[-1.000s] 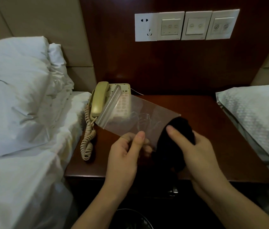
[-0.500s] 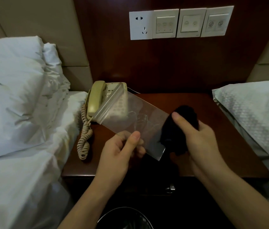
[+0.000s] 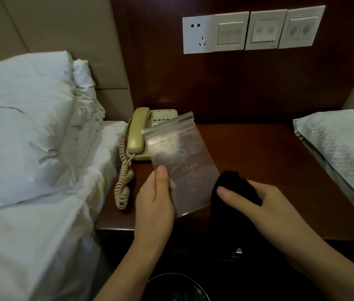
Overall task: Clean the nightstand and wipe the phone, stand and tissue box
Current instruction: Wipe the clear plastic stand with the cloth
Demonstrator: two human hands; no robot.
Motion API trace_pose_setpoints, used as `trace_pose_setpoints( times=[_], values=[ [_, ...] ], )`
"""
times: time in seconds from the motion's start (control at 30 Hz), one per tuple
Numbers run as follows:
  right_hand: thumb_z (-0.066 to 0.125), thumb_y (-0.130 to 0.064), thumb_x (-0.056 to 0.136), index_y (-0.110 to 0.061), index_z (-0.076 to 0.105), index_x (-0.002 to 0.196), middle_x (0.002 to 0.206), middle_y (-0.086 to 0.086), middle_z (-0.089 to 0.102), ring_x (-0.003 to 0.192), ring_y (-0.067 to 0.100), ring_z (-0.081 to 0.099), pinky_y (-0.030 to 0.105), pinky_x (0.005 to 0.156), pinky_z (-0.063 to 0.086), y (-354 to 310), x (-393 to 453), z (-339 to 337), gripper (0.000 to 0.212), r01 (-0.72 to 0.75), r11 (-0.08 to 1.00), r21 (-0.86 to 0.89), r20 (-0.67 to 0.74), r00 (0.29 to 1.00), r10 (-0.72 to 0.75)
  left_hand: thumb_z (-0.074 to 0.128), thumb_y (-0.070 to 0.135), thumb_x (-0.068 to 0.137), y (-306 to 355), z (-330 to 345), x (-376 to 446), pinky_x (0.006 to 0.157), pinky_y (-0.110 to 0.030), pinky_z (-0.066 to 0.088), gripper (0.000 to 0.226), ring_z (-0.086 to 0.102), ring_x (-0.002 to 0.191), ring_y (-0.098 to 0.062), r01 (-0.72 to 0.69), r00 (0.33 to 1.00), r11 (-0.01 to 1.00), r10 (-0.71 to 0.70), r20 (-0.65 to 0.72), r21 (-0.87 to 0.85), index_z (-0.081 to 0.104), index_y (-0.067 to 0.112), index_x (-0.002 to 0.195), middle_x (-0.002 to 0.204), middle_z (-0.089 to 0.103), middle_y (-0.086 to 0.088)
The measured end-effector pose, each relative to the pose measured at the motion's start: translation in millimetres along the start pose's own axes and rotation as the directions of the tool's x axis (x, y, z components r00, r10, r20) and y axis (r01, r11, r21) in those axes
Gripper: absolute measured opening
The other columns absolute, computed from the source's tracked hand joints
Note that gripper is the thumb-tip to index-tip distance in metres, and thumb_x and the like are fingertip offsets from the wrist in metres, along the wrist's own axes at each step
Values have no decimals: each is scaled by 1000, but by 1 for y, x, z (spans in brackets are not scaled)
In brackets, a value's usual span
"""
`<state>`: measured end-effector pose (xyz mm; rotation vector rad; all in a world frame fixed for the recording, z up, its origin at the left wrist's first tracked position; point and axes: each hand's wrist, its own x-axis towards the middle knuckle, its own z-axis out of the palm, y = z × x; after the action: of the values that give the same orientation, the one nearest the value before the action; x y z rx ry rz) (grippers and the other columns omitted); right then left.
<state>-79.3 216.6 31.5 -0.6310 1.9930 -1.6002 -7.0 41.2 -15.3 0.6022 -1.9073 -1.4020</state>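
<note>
At the nightstand's (image 3: 258, 153) left rear corner the phone (image 3: 138, 132) sits beside the bed (image 3: 30, 148), its coiled cord (image 3: 123, 181) trailing toward the front edge. Over the last second the clear zip bag (image 3: 182, 161) has swung from lying slantwise, seal toward the phone, to standing nearly upright with its seal at the top, and it now covers the keypad from view. The left hand (image 3: 155, 205) pinches the bag's lower left edge, thumb on the near face and the other fingers behind the plastic. The right hand (image 3: 256, 198) has come off the bag's lower corner and sits just right of it, fingers curled round the black cloth (image 3: 232, 183), thumb laid across the front. The cloth touches or nearly touches the bag's right edge; I cannot tell which. I judge the bag is a stray item being wiped or cleared before the real targets, so the task looks early: the phone appears untouched, and neither stand nor tissue box is in view. Below, the bin's (image 3: 171, 287) dark rim shows between the 2 forearms, a likely place for the bag.
</note>
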Motion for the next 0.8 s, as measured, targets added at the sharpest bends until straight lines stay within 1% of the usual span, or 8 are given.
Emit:
trace_pose_setpoints(
  times=[0.07, 0.17, 0.3, 0.37, 0.43, 0.6, 0.7, 0.8],
  values=[
    [69, -43, 80, -16, 71, 84, 71, 1, 67, 65, 18, 69, 21, 58, 49, -2, 3, -3, 27, 32, 997, -63, 8, 999, -31, 37, 37, 109, 6, -2, -3, 57, -22, 39, 47, 48, 53, -6, -98, 995, 994, 98, -2, 48, 51, 20, 68, 55, 51, 8],
    [72, -36, 82, -16, 73, 84, 75, 3, 71, 69, 21, 72, 22, 59, 52, -5, 9, -2, 20, 38, 997, -62, 22, 999, -37, 39, 35, 107, 8, -8, -1, 52, -20, 37, 45, 50, 52, -12, -217, 976, 975, 215, 44, 54, 50, 16, 68, 57, 51, 0],
    [75, -32, 78, -16, 75, 92, 83, -1, 77, 78, 16, 75, 22, 59, 54, -21, 26, -11, 21, 2, 986, 165, -110, 994, 16, 39, 40, 107, 5, -9, -2, 57, -27, 43, 44, 58, 59, -17, -283, 939, 954, 256, 230, 96, 54, 22, 70, 64, 60, -2],
    [73, -31, 82, -19, 75, 98, 88, -5, 78, 81, 12, 74, 19, 59, 54, -27, 33, -13, 20, 13, 971, 238, -155, 988, 25, 39, 39, 108, 4, -9, -3, 56, -19, 39, 44, 57, 59, -14, -304, 923, 945, 262, 281, 117, 53, 25, 69, 63, 59, 3],
    [72, -30, 85, -21, 73, 102, 91, -7, 78, 83, 9, 74, 17, 60, 54, -27, 35, -10, 19, 30, 959, 283, -180, 983, 22, 40, 39, 107, 3, -10, -4, 55, -19, 38, 44, 57, 58, -15, -291, 928, 951, 253, 273, 107, 53, 26, 68, 61, 59, 2],
    [76, -32, 73, -17, 76, 96, 89, 3, 77, 82, 21, 75, 28, 63, 55, -10, 21, -1, 27, -39, 968, 246, -130, 989, 73, 38, 46, 105, -2, -9, -10, 67, -45, 47, 47, 63, 70, -21, -183, 961, 981, 166, 219, 59, 61, 15, 77, 72, 65, -4],
    [76, -24, 78, -17, 77, 81, 78, 4, 74, 72, 25, 74, 23, 53, 53, -3, 5, 6, 8, -94, 970, 224, 5, 995, 96, 39, 46, 106, -2, -10, -9, 63, -34, 44, 45, 56, 63, -10, -142, 977, 989, 135, 164, 33, 52, 27, 68, 66, 58, 4],
    [75, -25, 79, -21, 77, 75, 76, 1, 75, 70, 22, 74, 21, 53, 52, -4, 3, 10, 6, -72, 978, 196, 9, 997, 72, 39, 45, 105, -2, -13, -4, 61, -28, 40, 44, 53, 61, -9, -151, 976, 988, 142, 165, 42, 51, 30, 65, 64, 56, 5]
  ],
)
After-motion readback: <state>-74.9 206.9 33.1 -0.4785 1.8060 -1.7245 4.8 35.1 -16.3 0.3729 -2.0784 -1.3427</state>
